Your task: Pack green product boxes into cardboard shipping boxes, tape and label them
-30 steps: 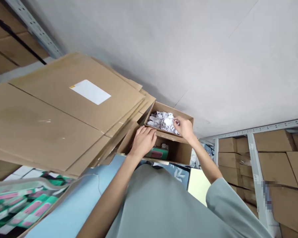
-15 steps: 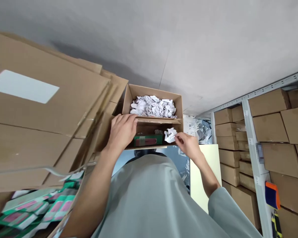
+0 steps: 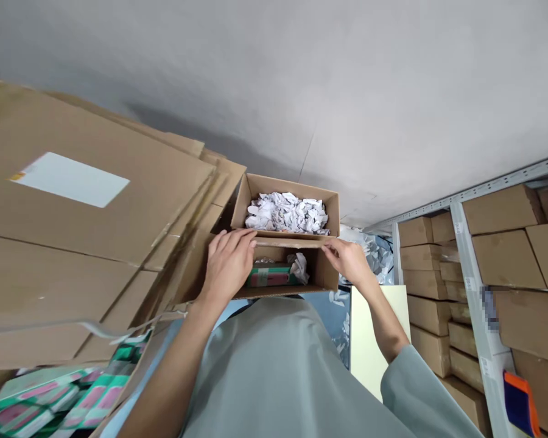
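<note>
A cardboard box [image 3: 317, 281] stands open right in front of me. Inside it lie a green and pink packet [image 3: 274, 277] and, at the packet's right end, a piece of crumpled white paper [image 3: 299, 267]. My left hand [image 3: 231, 263] curls its fingers over the left end of the box's far flap [image 3: 287, 242]. At the flap's right end, my right hand [image 3: 347, 260] pinches it between thumb and fingers. Just beyond that flap is a second open box [image 3: 240, 210] holding a heap of crumpled white paper [image 3: 287, 213].
Flattened cardboard [image 3: 82, 237] is stacked on the left, above several green and pink packets [image 3: 95, 401]. A grey metal rack [image 3: 472, 286] with cardboard boxes [image 3: 422, 280] stands right. A pale yellow board [image 3: 369, 334] lies below my right arm. A wall [image 3: 274, 91] closes the far side.
My right hand has let go of the crumpled paper, which now rests inside the near box beside the packet, and has moved onto the flap. My left hand stays on the flap.
</note>
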Available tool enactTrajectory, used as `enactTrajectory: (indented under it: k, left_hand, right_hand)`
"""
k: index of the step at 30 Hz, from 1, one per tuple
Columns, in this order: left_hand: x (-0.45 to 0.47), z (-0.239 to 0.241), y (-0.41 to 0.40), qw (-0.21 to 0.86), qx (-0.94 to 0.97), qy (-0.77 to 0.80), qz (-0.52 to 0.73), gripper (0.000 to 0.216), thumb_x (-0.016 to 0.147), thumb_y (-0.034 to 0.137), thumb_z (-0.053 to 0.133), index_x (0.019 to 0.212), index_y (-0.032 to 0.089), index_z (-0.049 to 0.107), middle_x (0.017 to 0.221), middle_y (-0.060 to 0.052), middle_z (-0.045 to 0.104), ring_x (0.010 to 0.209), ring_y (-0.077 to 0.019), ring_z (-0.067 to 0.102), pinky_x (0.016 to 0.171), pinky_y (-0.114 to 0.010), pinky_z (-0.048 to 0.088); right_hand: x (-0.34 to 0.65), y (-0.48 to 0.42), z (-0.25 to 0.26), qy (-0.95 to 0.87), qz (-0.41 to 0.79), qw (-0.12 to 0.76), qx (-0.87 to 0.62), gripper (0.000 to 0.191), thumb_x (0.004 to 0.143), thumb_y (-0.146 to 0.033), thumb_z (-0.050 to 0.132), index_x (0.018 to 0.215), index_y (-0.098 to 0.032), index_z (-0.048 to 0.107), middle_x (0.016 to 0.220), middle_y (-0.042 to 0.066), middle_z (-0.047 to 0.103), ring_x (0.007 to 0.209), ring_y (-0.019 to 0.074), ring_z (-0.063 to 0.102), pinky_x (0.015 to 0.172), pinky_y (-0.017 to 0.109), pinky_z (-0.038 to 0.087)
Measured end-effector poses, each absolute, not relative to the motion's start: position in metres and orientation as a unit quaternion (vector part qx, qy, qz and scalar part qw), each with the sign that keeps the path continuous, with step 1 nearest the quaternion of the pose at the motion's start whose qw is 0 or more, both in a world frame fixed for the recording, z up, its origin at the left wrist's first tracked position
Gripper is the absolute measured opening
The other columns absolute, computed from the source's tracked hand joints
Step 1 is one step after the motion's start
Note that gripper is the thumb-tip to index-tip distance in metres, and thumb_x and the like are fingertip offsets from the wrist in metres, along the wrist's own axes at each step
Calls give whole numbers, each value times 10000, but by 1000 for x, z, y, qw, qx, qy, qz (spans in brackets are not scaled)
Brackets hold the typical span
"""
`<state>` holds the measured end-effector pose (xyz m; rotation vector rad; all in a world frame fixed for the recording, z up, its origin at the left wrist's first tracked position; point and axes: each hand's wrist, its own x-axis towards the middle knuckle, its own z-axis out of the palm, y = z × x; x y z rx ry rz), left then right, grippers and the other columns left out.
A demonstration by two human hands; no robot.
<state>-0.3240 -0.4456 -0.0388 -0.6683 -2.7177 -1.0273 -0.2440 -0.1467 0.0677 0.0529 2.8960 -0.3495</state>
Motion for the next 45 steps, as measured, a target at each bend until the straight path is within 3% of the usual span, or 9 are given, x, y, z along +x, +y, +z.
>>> enactTrajectory:
  k: [10, 18, 22, 27, 33, 36, 39, 43, 45]
  left_hand:
    - [-323, -39, -449, 106, -218, -905, -349, 410, 1132, 332, 422, 1316, 239, 776, 1330, -131, 812, 1257, -316, 725, 1272, -587, 437]
    - [-311, -42, -455, 113, -212, -911, -335, 389, 1135, 294, 439, 1297, 243, 789, 1253, -104, 828, 1219, -287, 745, 1270, -554, 468]
    - [-307, -43, -457, 119, -214, -913, -327, 386, 1138, 286, 438, 1297, 241, 786, 1254, -102, 826, 1212, -291, 747, 1255, -565, 489]
    - [-305, -47, -458, 139, -209, -910, -329, 373, 1135, 274, 450, 1280, 254, 793, 1236, -93, 826, 1195, -286, 756, 1252, -568, 506]
    - [-306, -49, -458, 145, -209, -904, -343, 386, 1132, 281, 441, 1274, 255, 799, 1229, -103, 825, 1179, -294, 758, 1246, -589, 512]
    - [-307, -48, -457, 146, -214, -900, -350, 396, 1136, 283, 428, 1265, 238, 801, 1222, -110, 827, 1183, -297, 756, 1249, -586, 506]
    - [-311, -44, -455, 140, -216, -895, -364, 397, 1130, 279, 435, 1273, 247, 804, 1225, -115, 828, 1191, -298, 756, 1262, -585, 489]
    - [-314, -36, -452, 112, -214, -895, -375, 407, 1113, 256, 446, 1314, 252, 800, 1281, -126, 820, 1253, -308, 736, 1285, -592, 453]
    - [-315, -31, -451, 91, -215, -898, -373, 413, 1106, 250, 453, 1352, 244, 785, 1322, -135, 808, 1289, -314, 719, 1294, -595, 437]
  right_hand:
    - [-424, -149, 6, 974, 17, 226, -11, 357, 1133, -322, 608, 1439, -199, 746, 1367, 184, 811, 1309, 322, 761, 1012, 336, 545]
    - [-478, -216, -34, 963, 50, 254, -78, 557, 1075, -367, 747, 1548, -94, 635, 1418, 263, 764, 1302, 311, 764, 1003, 313, 560]
    - [-480, -240, -34, 961, 65, 257, -84, 510, 1037, -303, 806, 1487, -110, 664, 1375, 234, 776, 1252, 289, 767, 1009, 335, 588]
    - [-479, -247, -26, 961, 76, 257, -66, 429, 1081, -436, 760, 1416, -179, 685, 1439, 125, 688, 1219, 276, 730, 1036, 504, 655]
    - [-477, -237, -11, 971, 62, 224, -45, 331, 1090, -156, 611, 1397, -123, 729, 1338, 232, 797, 1227, 289, 788, 1017, 333, 583]
    - [-466, -226, 4, 979, 47, 196, -37, 347, 1113, -227, 571, 1417, -165, 726, 1318, 195, 822, 1230, 284, 793, 996, 317, 570]
    - [-435, -209, 26, 991, -17, 132, -26, 347, 1127, -319, 542, 1400, -203, 722, 1255, 143, 847, 1169, 255, 804, 960, 295, 571]
    - [-351, -191, 59, 964, -265, -13, -14, 335, 1071, -431, 574, 1239, -197, 745, 929, 52, 830, 800, 202, 781, 775, 276, 592]
    - [-301, -190, 73, 937, -348, -41, -14, 341, 1054, -488, 618, 1201, -208, 745, 831, 15, 781, 693, 178, 724, 688, 260, 569]
